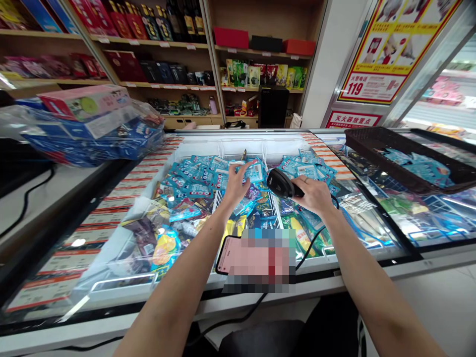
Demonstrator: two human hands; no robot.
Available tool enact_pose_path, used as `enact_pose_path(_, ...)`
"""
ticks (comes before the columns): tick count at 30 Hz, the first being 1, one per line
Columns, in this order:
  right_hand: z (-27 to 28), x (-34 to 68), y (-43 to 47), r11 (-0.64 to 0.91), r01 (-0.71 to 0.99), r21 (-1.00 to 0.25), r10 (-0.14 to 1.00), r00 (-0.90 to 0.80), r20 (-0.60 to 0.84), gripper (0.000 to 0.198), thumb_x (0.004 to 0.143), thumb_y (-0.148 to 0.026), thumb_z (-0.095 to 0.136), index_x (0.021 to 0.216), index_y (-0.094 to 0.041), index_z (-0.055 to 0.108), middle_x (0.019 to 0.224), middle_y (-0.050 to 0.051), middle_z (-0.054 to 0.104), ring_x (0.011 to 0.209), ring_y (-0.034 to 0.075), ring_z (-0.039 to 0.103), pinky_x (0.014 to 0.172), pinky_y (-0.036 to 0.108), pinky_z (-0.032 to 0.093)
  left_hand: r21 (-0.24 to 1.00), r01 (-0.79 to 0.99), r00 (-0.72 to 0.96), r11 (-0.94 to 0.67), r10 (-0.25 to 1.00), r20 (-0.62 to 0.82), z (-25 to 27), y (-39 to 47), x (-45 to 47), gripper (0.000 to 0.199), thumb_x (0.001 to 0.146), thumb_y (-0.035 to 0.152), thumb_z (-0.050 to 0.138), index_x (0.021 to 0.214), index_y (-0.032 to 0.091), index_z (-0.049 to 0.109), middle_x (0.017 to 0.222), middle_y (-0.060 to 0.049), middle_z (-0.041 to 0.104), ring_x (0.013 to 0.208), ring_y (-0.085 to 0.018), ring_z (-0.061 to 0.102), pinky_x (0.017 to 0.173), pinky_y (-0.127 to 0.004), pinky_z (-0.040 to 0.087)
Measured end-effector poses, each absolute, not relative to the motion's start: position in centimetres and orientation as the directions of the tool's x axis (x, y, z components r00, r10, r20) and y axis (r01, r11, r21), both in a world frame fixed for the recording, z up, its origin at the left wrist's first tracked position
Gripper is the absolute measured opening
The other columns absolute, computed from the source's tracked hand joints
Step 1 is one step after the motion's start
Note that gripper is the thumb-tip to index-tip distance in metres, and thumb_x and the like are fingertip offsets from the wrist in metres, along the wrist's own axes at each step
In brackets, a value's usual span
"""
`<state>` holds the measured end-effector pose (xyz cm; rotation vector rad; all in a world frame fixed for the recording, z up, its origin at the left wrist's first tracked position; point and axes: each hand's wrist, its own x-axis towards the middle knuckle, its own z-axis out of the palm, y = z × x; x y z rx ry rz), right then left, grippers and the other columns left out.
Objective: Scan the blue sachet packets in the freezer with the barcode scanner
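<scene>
My right hand (313,196) is closed around the handle of a black barcode scanner (279,182), its head pointing left over the blue packets. A cable runs from it down toward the front edge. My left hand (237,184) reaches over the middle with fingers apart, the index finger stretched out at a light-blue packet (256,172); whether it touches is hard to tell. Many similar blue packets (199,173) lie in piles left and right of the hands. A phone (227,255), partly blurred out, lies near the front edge between my forearms.
Below is a glass-topped chest freezer (260,292) with colourful ice-cream packs and white wire dividers (275,213). A dark tray (401,153) holding blue packets stands right. Plastic-wrapped boxes (92,134) are stacked left. Shelves (156,44) of goods line the back.
</scene>
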<state>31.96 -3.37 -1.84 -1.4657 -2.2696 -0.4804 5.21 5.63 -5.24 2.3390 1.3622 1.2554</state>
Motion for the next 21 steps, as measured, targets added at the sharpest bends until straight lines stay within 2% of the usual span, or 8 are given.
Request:
enact_pose_path(9, -2.11, 32.01, -3.35, 0.395, 0.914, 0.096, 0.751, -0.381, 0.540, 0.030, 0.084, -0.033, 0.056, 0.111, -0.022, 0.062, 0.098, 0.004, 0.068, 0.081, 0.018, 0.062, 0.064, 0.026, 0.037, 0.518, 0.660, 0.233, -0.544, 0.804, 0.548, -5.18, 5.58, 5.63, 0.059, 0.077, 0.014, 0.049, 0.135, 0.027, 0.045, 0.117, -0.009, 0.032, 0.103, -0.020, 0.046, 0.094, -0.039, 0.044)
enact_pose_path(14, -2.13, 32.01, -3.36, 0.394, 0.914, 0.101, 0.753, -0.383, 0.535, 0.029, 0.084, -0.033, 0.056, 0.111, -0.022, 0.062, 0.100, 0.004, 0.068, 0.081, 0.018, 0.062, 0.064, 0.027, 0.036, 0.513, 0.676, 0.228, -0.528, 0.813, 0.536, -5.09, 5.42, 5.81, 0.058, 0.077, 0.015, 0.052, 0.133, 0.028, 0.045, 0.105, -0.007, 0.033, 0.098, -0.021, 0.045, 0.092, -0.040, 0.044)
enact_pose_path(21, -2.17, 31.97, -3.31, 0.392, 0.915, 0.094, 0.760, -0.380, 0.527, 0.030, 0.084, -0.033, 0.056, 0.111, -0.022, 0.062, 0.100, 0.004, 0.068, 0.081, 0.018, 0.062, 0.064, 0.027, 0.037, 0.498, 0.706, 0.231, -0.504, 0.828, 0.511, -5.14, 5.27, 5.88, 0.056, 0.080, 0.027, 0.058, 0.134, 0.029, 0.043, 0.099, -0.006, 0.032, 0.087, -0.020, 0.045, 0.086, -0.040, 0.047)
